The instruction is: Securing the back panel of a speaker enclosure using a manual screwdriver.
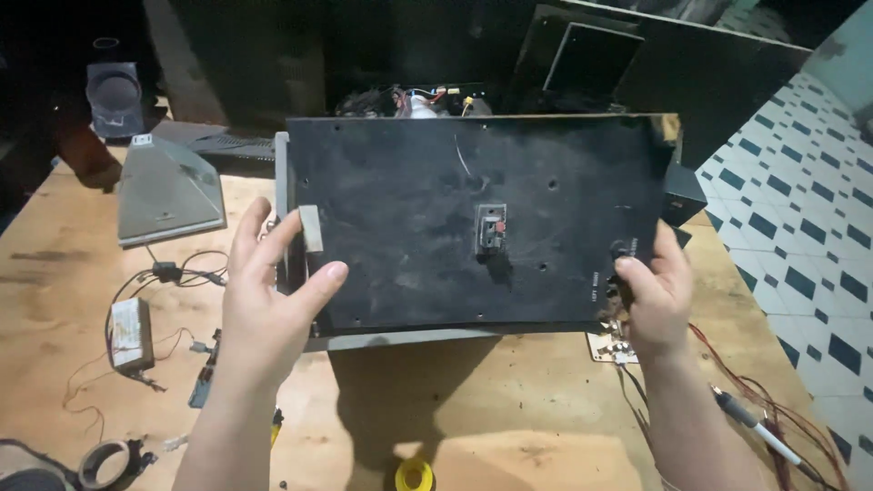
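Observation:
A large black back panel of an electronic cabinet stands tilted above the wooden workbench, its dusty face toward me. A small terminal block with red and black clips sits near its middle. My left hand grips the panel's left edge, thumb across the front face. My right hand holds the lower right corner, fingers by a small round socket. Coloured wires show behind the panel's top edge.
A grey metal wedge-shaped housing and a small speaker lie at the left. A small board with thin wires, tape rolls, a soldering iron and red cables lie on the bench. Tiled floor is at right.

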